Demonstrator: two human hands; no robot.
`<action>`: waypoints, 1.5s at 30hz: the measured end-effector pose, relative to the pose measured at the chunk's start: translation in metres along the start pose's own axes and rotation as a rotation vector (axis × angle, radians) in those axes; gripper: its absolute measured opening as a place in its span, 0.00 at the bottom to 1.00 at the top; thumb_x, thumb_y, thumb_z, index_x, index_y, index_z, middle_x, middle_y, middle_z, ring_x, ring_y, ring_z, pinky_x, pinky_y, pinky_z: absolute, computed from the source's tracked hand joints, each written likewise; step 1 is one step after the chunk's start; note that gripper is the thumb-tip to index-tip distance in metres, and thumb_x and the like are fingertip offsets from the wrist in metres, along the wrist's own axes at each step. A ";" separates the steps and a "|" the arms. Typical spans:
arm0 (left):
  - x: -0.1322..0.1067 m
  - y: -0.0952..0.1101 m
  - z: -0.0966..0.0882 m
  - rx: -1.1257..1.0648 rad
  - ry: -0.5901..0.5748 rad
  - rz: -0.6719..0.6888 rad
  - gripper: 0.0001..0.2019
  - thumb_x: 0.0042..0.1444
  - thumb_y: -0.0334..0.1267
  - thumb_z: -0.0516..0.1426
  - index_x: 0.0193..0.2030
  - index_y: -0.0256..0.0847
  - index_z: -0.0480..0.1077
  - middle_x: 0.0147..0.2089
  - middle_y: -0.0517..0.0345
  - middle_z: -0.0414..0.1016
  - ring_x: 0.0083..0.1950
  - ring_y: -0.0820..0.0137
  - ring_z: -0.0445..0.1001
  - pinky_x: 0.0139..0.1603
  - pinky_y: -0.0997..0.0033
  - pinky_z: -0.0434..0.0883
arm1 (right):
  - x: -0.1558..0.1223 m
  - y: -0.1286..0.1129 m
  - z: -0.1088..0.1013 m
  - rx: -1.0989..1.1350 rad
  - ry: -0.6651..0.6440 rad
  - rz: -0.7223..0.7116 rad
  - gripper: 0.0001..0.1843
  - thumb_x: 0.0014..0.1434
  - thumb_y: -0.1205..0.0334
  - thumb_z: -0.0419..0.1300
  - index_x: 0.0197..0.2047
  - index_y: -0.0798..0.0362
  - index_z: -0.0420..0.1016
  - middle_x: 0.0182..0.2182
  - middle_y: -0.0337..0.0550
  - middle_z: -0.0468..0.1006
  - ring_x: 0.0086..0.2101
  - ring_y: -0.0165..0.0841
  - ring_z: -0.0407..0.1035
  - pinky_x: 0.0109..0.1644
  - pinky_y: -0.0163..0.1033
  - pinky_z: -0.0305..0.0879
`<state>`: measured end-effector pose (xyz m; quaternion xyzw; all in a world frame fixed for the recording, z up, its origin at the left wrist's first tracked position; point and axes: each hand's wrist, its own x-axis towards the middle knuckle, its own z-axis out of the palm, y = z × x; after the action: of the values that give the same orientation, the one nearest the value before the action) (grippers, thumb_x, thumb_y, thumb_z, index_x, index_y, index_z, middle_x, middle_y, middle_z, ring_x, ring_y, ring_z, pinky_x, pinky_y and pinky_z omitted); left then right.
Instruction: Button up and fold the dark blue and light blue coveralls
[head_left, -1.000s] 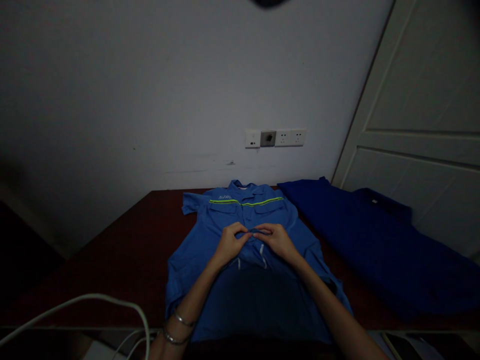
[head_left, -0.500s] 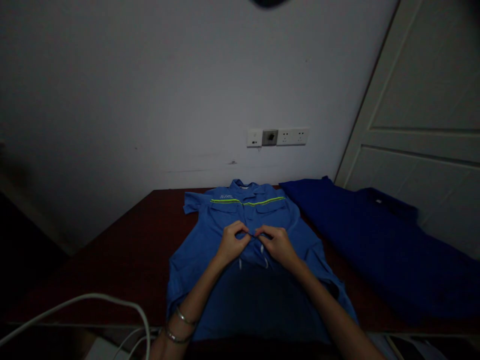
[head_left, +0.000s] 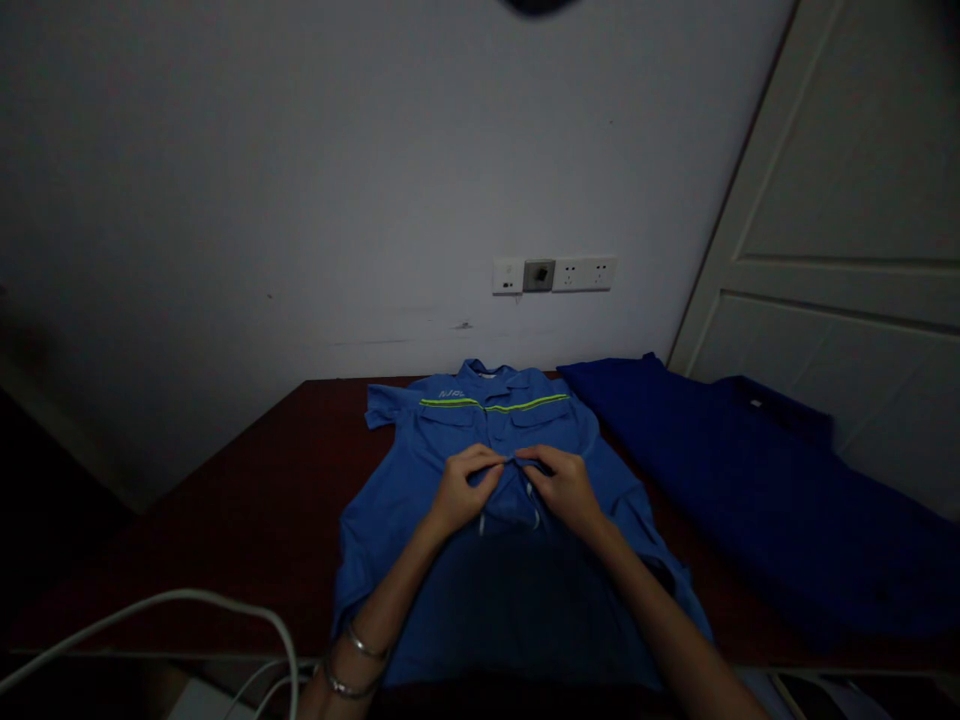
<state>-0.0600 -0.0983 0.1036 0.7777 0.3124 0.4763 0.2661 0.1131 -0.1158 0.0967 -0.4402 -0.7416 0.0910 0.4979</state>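
Observation:
A blue short-sleeved work shirt [head_left: 397,510] lies spread on the table, its collar toward the wall and a yellow-green stripe across the chest. My left hand [head_left: 466,488] pinches the front placket below the chest pockets. Close beside it, my right hand [head_left: 559,485] pinches the same strip of cloth, the fingertips of both hands nearly touching. Whether a button sits between the fingers is hidden. White drawstring ends [head_left: 533,508] hang near both hands, on the shirt's lower front.
A darker blue garment [head_left: 720,480] lies on the right of the dark red table [head_left: 247,490]. Sockets [head_left: 555,275] are set in the wall behind. A white cable [head_left: 187,594] loops at the front left. A pale panelled door [head_left: 847,200] stands at the right.
The fingertips of both hands have come slightly closer together on the placket. The shirt and the darker garment lie as before.

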 end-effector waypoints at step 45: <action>-0.014 0.030 -0.046 -0.054 -0.476 -0.261 0.13 0.50 0.42 0.56 0.38 0.36 0.73 0.32 0.57 0.74 0.33 0.72 0.70 0.34 0.77 0.65 | -0.031 -0.050 -0.026 0.074 -0.402 -0.027 0.18 0.52 0.57 0.59 0.47 0.50 0.70 0.38 0.42 0.74 0.38 0.31 0.68 0.43 0.36 0.64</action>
<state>-0.0999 -0.1234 0.1354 0.8134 0.3258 0.2499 0.4121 0.1098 -0.1762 0.1178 -0.3848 -0.8280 0.1976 0.3568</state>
